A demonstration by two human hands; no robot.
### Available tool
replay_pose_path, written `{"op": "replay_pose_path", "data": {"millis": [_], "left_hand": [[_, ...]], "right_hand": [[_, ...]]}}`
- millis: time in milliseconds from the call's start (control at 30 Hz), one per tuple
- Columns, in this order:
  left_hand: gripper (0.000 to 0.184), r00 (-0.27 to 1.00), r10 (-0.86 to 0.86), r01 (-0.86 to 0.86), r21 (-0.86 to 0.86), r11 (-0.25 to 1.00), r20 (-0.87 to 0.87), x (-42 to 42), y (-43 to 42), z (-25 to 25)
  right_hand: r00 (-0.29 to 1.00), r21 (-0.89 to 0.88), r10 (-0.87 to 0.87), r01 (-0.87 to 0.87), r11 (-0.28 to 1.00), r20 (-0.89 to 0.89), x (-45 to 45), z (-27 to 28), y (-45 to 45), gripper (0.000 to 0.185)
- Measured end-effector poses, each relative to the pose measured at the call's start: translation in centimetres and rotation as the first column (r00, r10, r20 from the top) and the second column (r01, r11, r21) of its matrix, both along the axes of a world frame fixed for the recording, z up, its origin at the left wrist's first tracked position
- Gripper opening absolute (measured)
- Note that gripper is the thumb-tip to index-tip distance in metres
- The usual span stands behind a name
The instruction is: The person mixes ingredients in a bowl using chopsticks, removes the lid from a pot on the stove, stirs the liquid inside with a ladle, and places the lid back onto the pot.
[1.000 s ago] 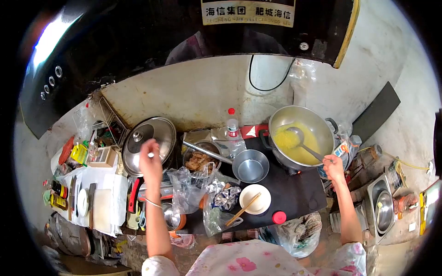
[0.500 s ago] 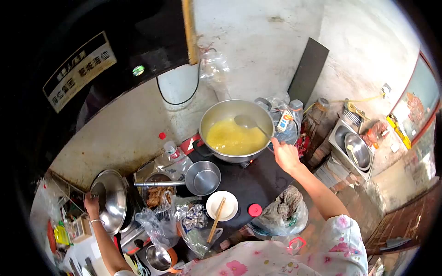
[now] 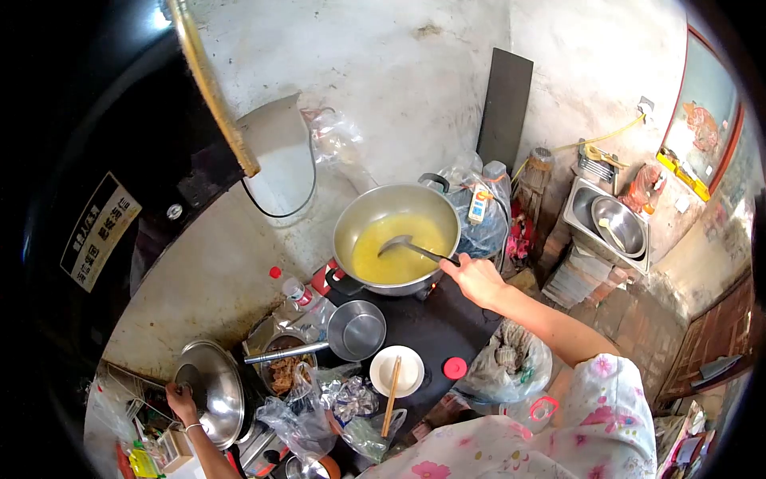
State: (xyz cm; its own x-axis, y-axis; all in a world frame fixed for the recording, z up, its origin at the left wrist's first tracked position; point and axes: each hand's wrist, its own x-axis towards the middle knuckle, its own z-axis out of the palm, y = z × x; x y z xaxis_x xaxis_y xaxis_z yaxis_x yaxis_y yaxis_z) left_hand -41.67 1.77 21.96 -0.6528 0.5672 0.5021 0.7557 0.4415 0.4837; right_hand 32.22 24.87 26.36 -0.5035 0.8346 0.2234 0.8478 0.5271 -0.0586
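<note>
My right hand [image 3: 476, 281] is closed around the handle of a ladle [image 3: 427, 253]. The ladle's bowl dips into yellow liquid [image 3: 396, 263] in a large two-handled pot [image 3: 351, 219] on the stove. At the lower left, my left hand [image 3: 183, 401] grips the knob of a shiny metal lid [image 3: 221, 409], which stands tilted. Between the hands lies a small metal saucepan [image 3: 357, 330] with a long handle. A white bowl [image 3: 407, 361] has chopsticks [image 3: 392, 395] resting across it.
Brown food fills a bowl [image 3: 285, 372] beside plastic bags [image 3: 297, 425]. A red-capped bottle [image 3: 297, 292] lies left of the pot. A red lid [image 3: 455, 368] sits near the counter's front edge, by a bag [image 3: 511, 369]. A sink [image 3: 585, 219] with a metal basin stands at right.
My right hand has brought the ladle's bowl from the pot's far right side to its middle, down into the liquid. My left hand stays on the lid's knob. The head view has shifted.
</note>
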Motion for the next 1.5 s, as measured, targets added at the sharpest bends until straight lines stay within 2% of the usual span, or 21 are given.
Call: {"op": "replay_pose_path", "data": {"millis": [67,100,200,267,300,400,433,500,533,633,700,767,833,867,933,1000,1067,1133,1167,1233,1500], "left_hand": [[0.022,0.994,-0.042,0.049,0.068,0.997,-0.101,1.7,0.1,1.1],[0.022,0.993,-0.041,0.048,0.062,0.997,-0.108,1.2,0.3,1.6],[0.024,0.969,-0.243,0.247,0.126,0.961,-0.045,-0.7,0.9,2.8],[0.028,0.967,-0.226,0.229,0.008,0.973,-0.119,5.0,2.3,7.3],[0.03,0.966,-0.222,0.204,-0.138,0.969,-0.131,8.2,3.2,10.1],[0.03,0.95,-0.314,0.312,-0.073,0.947,-0.009,13.5,6.4,13.3],[0.03,0.95,-0.312,0.31,-0.08,0.947,-0.013,15.4,7.8,14.1],[0.027,0.891,-0.422,0.432,-0.032,0.901,0.166,19.4,10.8,15.4],[0.027,0.87,-0.468,0.479,-0.036,0.877,0.156,21.6,12.3,15.9],[0.024,0.811,-0.574,0.582,-0.056,0.811,0.113,29.1,17.3,16.6],[0.02,0.754,-0.617,0.637,-0.024,0.77,0.225,33.8,20.8,16.5],[0.017,0.714,-0.687,0.696,-0.028,0.718,0.134,36.4,24.6,14.9],[0.018,0.639,-0.719,0.755,-0.044,0.654,0.272,41.5,26.8,15.6],[0.022,0.595,-0.792,0.8,-0.001,0.6,0.139,41.1,29.5,13.2],[0.026,0.632,-0.77,0.774,-0.11,0.624,0.084,43.7,32.2,12.3],[0.027,0.642,-0.764,0.764,-0.144,0.629,0.067,46.1,34.1,11.6],[0.028,0.649,-0.759,0.753,-0.181,0.632,0.052,47.4,35.8,10.8],[0.028,0.623,-0.781,0.758,-0.222,0.614,-0.033,48.0,37.6,9.5],[0.029,0.637,-0.771,0.753,-0.212,0.623,-0.003,48.2,38.3,8.8],[0.03,0.632,-0.775,0.753,-0.23,0.617,-0.007,49.5,38.6,8.8],[0.031,0.617,-0.784,0.771,-0.261,0.582,0.074,51.2,39.9,7.6]], "right_hand": [[1.0,-0.033,0.005,-0.005,0.999,0.019,0.1,-0.6,-0.1,0.051],[1.0,-0.028,0.024,-0.024,0.999,0.01,0.3,-1.1,0.0,0.051],[0.999,-0.06,0.035,-0.034,0.998,0.022,1.6,-2.4,0.8,0.052],[0.994,0.048,0.098,-0.095,0.994,-0.049,3.0,-3.7,1.6,0.051],[0.994,-0.061,0.069,-0.074,0.995,-0.088,3.4,-3.3,1.7,0.051],[0.984,-0.098,0.055,-0.073,0.992,-0.172,5.1,-3.0,2.4,0.051],[0.978,-0.071,0.038,-0.054,0.996,-0.207,5.5,-3.1,2.7,0.046],[0.966,-0.006,0.062,-0.065,0.998,-0.25,6.4,-4.0,3.9,0.043],[0.955,0.063,0.088,-0.073,0.995,-0.285,6.9,-4.4,4.4,0.04],[0.927,0.09,0.062,-0.03,0.995,-0.371,7.8,-4.4,5.5,0.034],[0.921,0.102,0.047,-0.008,0.995,-0.387,8.4,-4.3,6.2,0.032],[0.871,0.105,0.027,0.029,0.994,-0.491,9.1,-4.0,7.1,0.029],[0.87,0.126,0.011,0.058,0.99,-0.493,9.6,-4.3,8.5,0.029],[0.868,0.148,-0.002,0.087,0.985,-0.497,9.7,-4.5,9.4,0.029],[0.858,0.152,0.002,0.089,0.984,-0.514,9.9,-4.8,11.2,0.032],[0.883,0.211,-0.014,0.127,0.969,-0.469,9.9,-4.4,12.5,0.032],[0.907,0.19,-0.027,0.118,0.975,-0.421,10.2,-4.1,13.2,0.035],[0.909,0.342,-0.044,0.2,0.918,-0.414,10.3,-3.7,13.3,0.038],[0.91,0.34,-0.042,0.197,0.919,-0.413,10.7,-3.4,12.9,0.038],[0.831,0.294,-0.053,0.255,0.921,-0.554,11.4,-2.9,10.9,0.039],[0.777,0.106,-0.152,0.27,0.957,-0.611,17.1,-9.7,1.6,0.027]]}}
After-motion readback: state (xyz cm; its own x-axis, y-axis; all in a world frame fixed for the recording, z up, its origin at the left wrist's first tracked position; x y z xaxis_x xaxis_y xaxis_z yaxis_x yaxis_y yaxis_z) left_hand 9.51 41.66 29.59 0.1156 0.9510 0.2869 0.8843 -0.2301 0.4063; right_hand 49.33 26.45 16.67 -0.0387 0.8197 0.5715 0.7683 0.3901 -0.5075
